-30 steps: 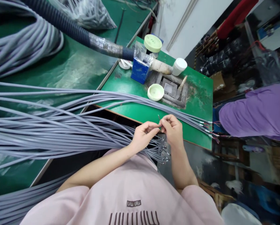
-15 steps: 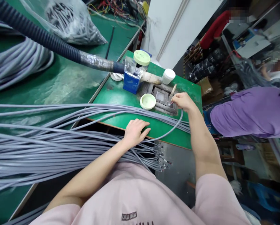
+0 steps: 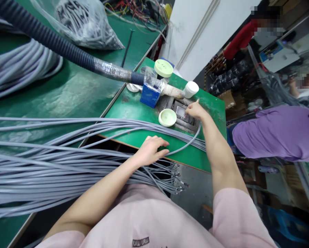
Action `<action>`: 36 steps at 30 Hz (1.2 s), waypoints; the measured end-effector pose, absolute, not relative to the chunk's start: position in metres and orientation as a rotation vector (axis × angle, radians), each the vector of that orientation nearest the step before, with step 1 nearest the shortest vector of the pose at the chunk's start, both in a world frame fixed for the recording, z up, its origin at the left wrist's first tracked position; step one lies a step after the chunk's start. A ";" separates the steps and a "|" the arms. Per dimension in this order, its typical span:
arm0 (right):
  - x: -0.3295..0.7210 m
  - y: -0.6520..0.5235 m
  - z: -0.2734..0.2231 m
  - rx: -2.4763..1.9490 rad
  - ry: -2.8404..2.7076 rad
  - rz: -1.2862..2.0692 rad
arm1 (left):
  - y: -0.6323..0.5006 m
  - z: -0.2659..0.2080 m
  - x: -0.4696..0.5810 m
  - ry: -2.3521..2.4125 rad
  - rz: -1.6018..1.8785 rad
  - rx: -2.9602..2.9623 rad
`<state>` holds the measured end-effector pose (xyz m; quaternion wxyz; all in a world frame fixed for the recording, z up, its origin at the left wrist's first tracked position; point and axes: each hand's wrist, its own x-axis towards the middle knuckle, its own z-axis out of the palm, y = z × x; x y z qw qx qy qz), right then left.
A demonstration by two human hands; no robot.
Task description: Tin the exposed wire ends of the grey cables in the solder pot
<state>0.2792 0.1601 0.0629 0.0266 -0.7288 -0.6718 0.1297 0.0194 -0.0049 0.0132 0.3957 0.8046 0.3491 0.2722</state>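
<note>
My right hand [image 3: 196, 112] is closed in a pinch on the end of a grey cable [image 3: 195, 137], over a square metal pot [image 3: 181, 111] with a shiny silvery surface. Tiny wire tips show just past the fingers, at the pot's edge. From there the cable curves down and left to my left hand [image 3: 153, 148]. That hand has its thumb and fingers apart, above many grey cables [image 3: 97, 172]; whether it touches the cable is hard to tell. A pale green round dish [image 3: 167, 117] sits left of the pot, and a wooden stick partly shows behind my right hand.
A black corrugated hose [image 3: 66, 50] ends in a pale nozzle beside the pot, resting on a blue box [image 3: 149, 94]. Behind stand a white tub [image 3: 191, 89] and a green-lidded jar [image 3: 164, 68]. A person in purple [image 3: 268, 134] is at the right.
My right hand has moved left with the cable end, from the pot's right side to over its silvery surface. The left hand stays nearly in place. The view has shifted slightly.
</note>
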 end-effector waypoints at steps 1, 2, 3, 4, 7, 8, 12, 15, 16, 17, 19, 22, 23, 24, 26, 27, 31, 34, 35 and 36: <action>0.278 0.161 0.062 -2.257 -2.083 0.398 | -0.005 0.013 0.019 0.876 0.693 2.040; 0.278 0.162 0.061 -2.260 -2.088 0.398 | -0.005 0.013 0.019 0.868 0.695 2.041; 0.277 0.162 0.061 -2.262 -2.093 0.399 | -0.005 0.013 0.018 0.863 0.697 2.043; 0.276 0.163 0.061 -2.262 -2.099 0.403 | -0.005 0.012 0.018 0.860 0.696 2.044; 0.273 0.163 0.062 -2.270 -2.102 0.410 | -0.004 0.012 0.017 0.862 0.693 2.043; 0.271 0.164 0.063 -2.279 -2.097 0.407 | -0.004 0.012 0.017 0.863 0.694 2.041; 0.267 0.164 0.066 -2.288 -2.050 0.425 | -0.004 0.012 0.017 0.860 0.702 2.030; 0.266 0.155 0.077 -2.252 -1.951 0.436 | -0.003 0.012 0.016 0.856 0.703 2.032; 0.267 0.147 0.083 -2.211 -1.890 0.460 | -0.003 0.012 0.016 0.853 0.701 2.034; 0.268 0.137 0.092 -2.156 -1.809 0.497 | -0.003 0.012 0.016 0.852 0.699 2.036; 0.273 0.105 0.112 -2.022 -1.621 0.593 | -0.003 0.012 0.015 0.852 0.696 2.037; 0.290 0.030 0.137 -1.876 -1.413 0.638 | -0.004 0.012 0.017 0.858 0.710 2.030; 0.299 0.001 0.141 -1.833 -1.372 0.639 | -0.004 0.011 0.018 0.860 0.726 2.012; 0.309 -0.031 0.140 -1.821 -1.322 0.646 | -0.005 0.010 0.018 0.868 0.754 1.982; 0.334 -0.093 0.128 -1.893 -1.156 0.656 | -0.005 0.010 0.018 0.928 0.849 1.913; 0.347 -0.121 0.117 -1.986 -1.079 0.681 | -0.005 0.010 0.017 0.985 0.911 1.896; 0.376 -0.201 0.059 -2.505 -0.939 0.235 | 0.005 0.016 0.011 1.295 1.084 2.055; 0.351 -0.213 0.029 -2.329 -0.861 0.481 | 0.018 0.018 0.012 1.473 0.988 2.242; 0.334 -0.209 0.024 -2.208 -0.890 0.692 | 0.022 0.017 0.014 1.498 0.934 2.295; 0.313 -0.201 0.021 -2.107 -0.941 0.890 | 0.026 0.015 0.016 1.506 0.887 2.342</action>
